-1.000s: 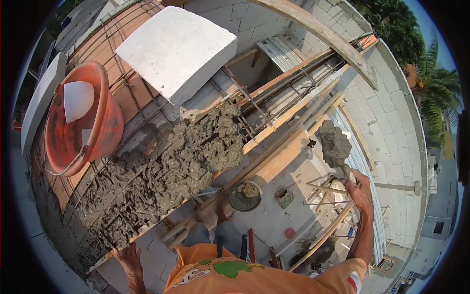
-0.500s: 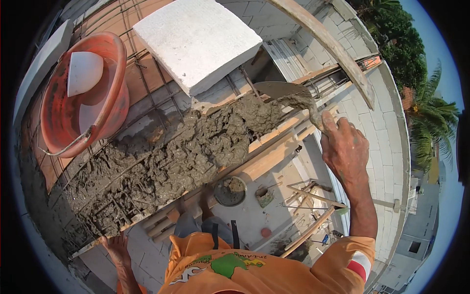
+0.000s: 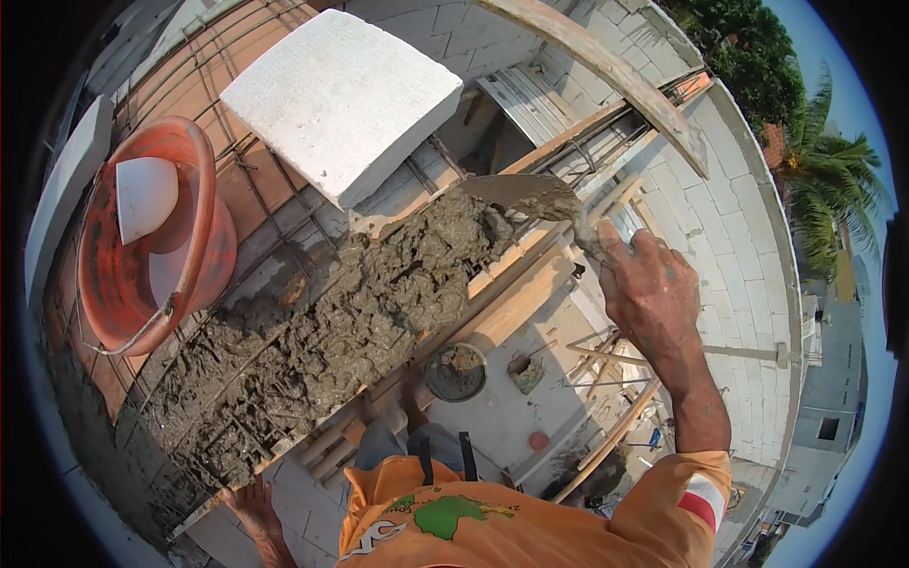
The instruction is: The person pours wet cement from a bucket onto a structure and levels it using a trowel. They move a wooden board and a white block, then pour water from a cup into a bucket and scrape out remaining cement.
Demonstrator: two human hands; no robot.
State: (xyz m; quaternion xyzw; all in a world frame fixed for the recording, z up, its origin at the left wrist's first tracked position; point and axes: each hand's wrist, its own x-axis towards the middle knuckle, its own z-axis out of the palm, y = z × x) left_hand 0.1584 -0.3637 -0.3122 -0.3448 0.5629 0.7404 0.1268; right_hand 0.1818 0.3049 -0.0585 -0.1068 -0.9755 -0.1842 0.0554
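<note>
Smeared trowel (image 3: 519, 192), at right end of lumpy grey mortar (image 3: 379, 289)

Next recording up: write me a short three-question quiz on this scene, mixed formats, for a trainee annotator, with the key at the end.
1. Open question: which tool does the right hand hold?
2. True or false: the white block lies farther to the right in the picture than the orange bucket.
3. Fill in the blank: the left hand is at the lower edge, as pictured, of the wet grey ____.

Key:
1. A trowel.
2. True.
3. Cement-like mix.
</note>
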